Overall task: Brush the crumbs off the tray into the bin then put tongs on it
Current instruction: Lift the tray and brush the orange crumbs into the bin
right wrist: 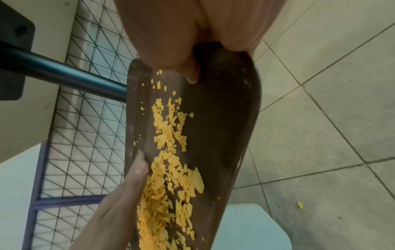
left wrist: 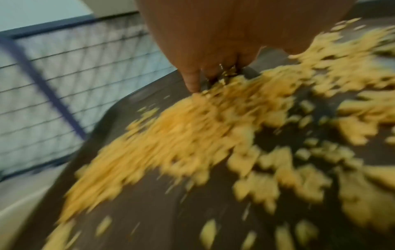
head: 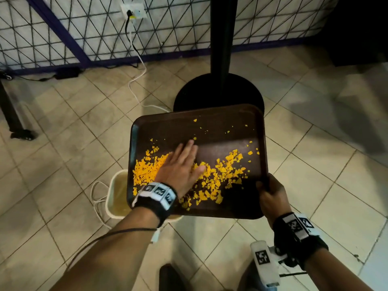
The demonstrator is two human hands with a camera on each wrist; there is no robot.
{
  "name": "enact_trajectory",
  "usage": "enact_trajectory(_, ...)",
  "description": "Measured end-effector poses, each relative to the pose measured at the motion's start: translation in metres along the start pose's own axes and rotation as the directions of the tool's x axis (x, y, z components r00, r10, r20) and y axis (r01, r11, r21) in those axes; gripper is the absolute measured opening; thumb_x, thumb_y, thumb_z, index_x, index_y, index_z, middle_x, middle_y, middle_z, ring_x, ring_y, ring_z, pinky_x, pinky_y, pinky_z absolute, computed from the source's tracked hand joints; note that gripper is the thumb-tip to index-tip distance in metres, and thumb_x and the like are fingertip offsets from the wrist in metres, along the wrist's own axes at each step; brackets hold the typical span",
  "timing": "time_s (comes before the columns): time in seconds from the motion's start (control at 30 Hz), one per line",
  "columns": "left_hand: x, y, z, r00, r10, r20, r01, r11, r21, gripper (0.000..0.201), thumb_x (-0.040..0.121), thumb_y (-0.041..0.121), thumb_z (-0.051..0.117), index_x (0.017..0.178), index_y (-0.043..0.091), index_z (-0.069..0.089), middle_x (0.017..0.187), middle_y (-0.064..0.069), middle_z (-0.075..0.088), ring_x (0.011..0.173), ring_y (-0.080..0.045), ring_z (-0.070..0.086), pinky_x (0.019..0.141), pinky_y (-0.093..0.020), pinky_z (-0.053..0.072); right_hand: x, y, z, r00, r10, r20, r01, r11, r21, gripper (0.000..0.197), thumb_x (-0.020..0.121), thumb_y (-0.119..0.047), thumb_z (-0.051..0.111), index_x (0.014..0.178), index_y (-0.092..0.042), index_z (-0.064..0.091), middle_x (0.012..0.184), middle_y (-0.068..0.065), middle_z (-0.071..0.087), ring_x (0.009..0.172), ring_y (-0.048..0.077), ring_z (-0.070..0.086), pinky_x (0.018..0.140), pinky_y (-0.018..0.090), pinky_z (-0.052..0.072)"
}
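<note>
1. Tray (head: 220,127), dark brown and rectangular: we see it held in the air above the tiled floor (head: 69,127), tilted so that its left end lies lower, over the bin (head: 117,194).
2. Right hand (head: 270,198): we find it gripping the near right corner of the tray, thumb on the upper face and fingers curled under the rim; the right wrist view shows the thumb (right wrist: 190,71) pressed on the tray's inner surface.
3. Left hand (head: 180,166): we note it lying flat on the tray's surface, fingers straight and close together, holding nothing; its fingertips point toward the far edge of the tray.
4. Crumbs (head: 228,166), yellow-orange flakes: we see one dense heap to the left of the left hand, against its little-finger edge, and a looser band to its right, reaching toward the right hand. A few single flakes lie beyond the fingertips. In the left wrist view the crumbs (left wrist: 192,135) are blurred.
5. Bin, pale and open-topped: it stands on the floor under the tray's left end, below the left wrist; only part of its rim shows.
6. Surroundings: beyond both hands we see a black pedestal base (head: 218,91) with its post, a wire-grid fence (head: 63,28) and a white cable (head: 136,80) on the floor.
7. In the right wrist view, two stray flakes (right wrist: 299,204) lie on the floor beside the bin (right wrist: 252,226).
</note>
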State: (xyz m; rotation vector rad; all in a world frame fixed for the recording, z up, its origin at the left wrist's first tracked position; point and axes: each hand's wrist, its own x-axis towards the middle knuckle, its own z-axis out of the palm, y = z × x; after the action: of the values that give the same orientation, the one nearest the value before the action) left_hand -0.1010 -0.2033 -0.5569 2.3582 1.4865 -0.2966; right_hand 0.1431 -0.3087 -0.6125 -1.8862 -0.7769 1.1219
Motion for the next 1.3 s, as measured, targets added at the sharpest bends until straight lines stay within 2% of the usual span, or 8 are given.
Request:
enact_trajectory(0.1, -0.003, -0.005, -0.01, 0.994, -0.077, -0.082, 0.075, 0.997, -0.027, 0.069, 0.098, 0.06, 0.01, 0.154, 0.022, 0.006, 0.161, 0.006, -0.011, 0.149, -0.017, -0.002, 0.117, -0.034, 0.002, -0.001, 0.004, 0.001, 1.0, -0.003, -0.006, 0.003, 1.0, 0.002, 0.038, 0.084, -0.028, 0.049, 0.119, -0.026, 0.063, 0.108, 0.003, 0.072, 0.104, 0.028, 0.066, 0.093, 0.054, 0.053)
enact_trajectory(0.23, 0.028, 0.057, -0.032, 0.974, 0.136, -0.181, -0.148, 0.987, -0.054, 0.064, 0.1, 0.053, 0.019, 0.155, 0.022, 0.008, 0.162, 0.006, -0.008, 0.149, -0.018, -0.002, 0.12, -0.04, 0.006, -0.002, 0.001, 0.001, 1.0, -0.013, -0.021, 0.013, 1.0, -0.009, 0.037, 0.083, -0.026, 0.049, 0.118, -0.024, 0.063, 0.108, 0.004, 0.072, 0.104, 0.028, 0.067, 0.093, 0.054, 0.054)
enact_trajectory(0.43, 0.031, 0.114, -0.006, 0.946, 0.32, -0.056, -0.317, 0.947, 0.059, 0.065, 0.101, 0.051, 0.023, 0.155, 0.019, 0.007, 0.163, 0.005, -0.007, 0.149, -0.019, -0.005, 0.12, -0.044, 0.003, -0.009, -0.013, 0.002, 0.997, -0.071, -0.004, 0.071, 0.997, -0.006, 0.029, 0.093, -0.012, 0.05, 0.12, -0.014, 0.063, 0.108, 0.009, 0.071, 0.1, 0.029, 0.067, 0.091, 0.05, 0.054)
enact_trajectory(0.63, -0.021, 0.026, 0.02, 0.988, 0.137, 0.065, -0.146, 0.977, 0.155, 0.067, 0.098, 0.06, 0.006, 0.154, 0.024, -0.004, 0.157, 0.01, -0.02, 0.146, -0.014, -0.02, 0.12, -0.043, 0.002, -0.004, -0.007, 0.004, 0.998, -0.058, -0.022, 0.057, 0.998, -0.033, 0.041, 0.082, -0.025, 0.047, 0.119, -0.02, 0.064, 0.108, 0.007, 0.072, 0.103, 0.03, 0.066, 0.092, 0.053, 0.052)
enact_trajectory(0.73, -0.017, 0.001, -0.001, 0.999, 0.026, -0.046, -0.022, 0.997, 0.079, 0.067, 0.098, 0.059, 0.007, 0.153, 0.023, 0.003, 0.159, 0.006, -0.013, 0.147, -0.014, -0.013, 0.121, -0.039, 0.003, -0.005, -0.006, 0.003, 0.999, -0.043, -0.009, 0.043, 0.999, -0.026, 0.039, 0.082, -0.027, 0.046, 0.117, -0.023, 0.063, 0.108, 0.005, 0.071, 0.103, 0.029, 0.066, 0.093, 0.053, 0.052)
enact_trajectory(0.87, 0.032, 0.006, -0.041, 0.974, 0.021, -0.225, -0.027, 0.999, -0.026, 0.066, 0.1, 0.056, 0.016, 0.154, 0.018, 0.013, 0.163, 0.002, -0.002, 0.149, -0.016, 0.0, 0.119, -0.035, 0.008, -0.005, -0.008, 0.002, 0.999, -0.045, -0.007, 0.044, 0.997, -0.059, 0.038, 0.082, -0.029, 0.046, 0.115, -0.025, 0.063, 0.106, 0.005, 0.072, 0.1, 0.029, 0.066, 0.09, 0.054, 0.053)
enact_trajectory(1.17, 0.025, -0.012, -0.019, 0.995, -0.072, -0.069, 0.071, 0.997, -0.028, 0.073, 0.096, 0.061, 0.011, 0.155, 0.019, 0.006, 0.162, 0.004, -0.008, 0.149, -0.015, -0.001, 0.118, -0.036, 0.011, -0.006, -0.007, 0.003, 1.0, -0.031, -0.003, 0.031, 0.998, -0.046, 0.041, 0.083, -0.027, 0.046, 0.12, -0.024, 0.062, 0.107, 0.003, 0.071, 0.103, 0.027, 0.066, 0.092, 0.052, 0.053)
enact_trajectory(1.3, 0.013, -0.011, -0.022, 0.988, -0.099, -0.123, 0.098, 0.995, -0.014, 0.072, 0.097, 0.06, 0.012, 0.154, 0.017, 0.012, 0.163, 0.001, -0.002, 0.149, -0.017, 0.001, 0.119, -0.035, 0.007, -0.008, -0.006, 0.004, 0.999, -0.037, -0.013, 0.036, 0.998, -0.052, 0.039, 0.082, -0.027, 0.046, 0.118, -0.024, 0.063, 0.105, 0.004, 0.071, 0.101, 0.028, 0.066, 0.091, 0.053, 0.053)
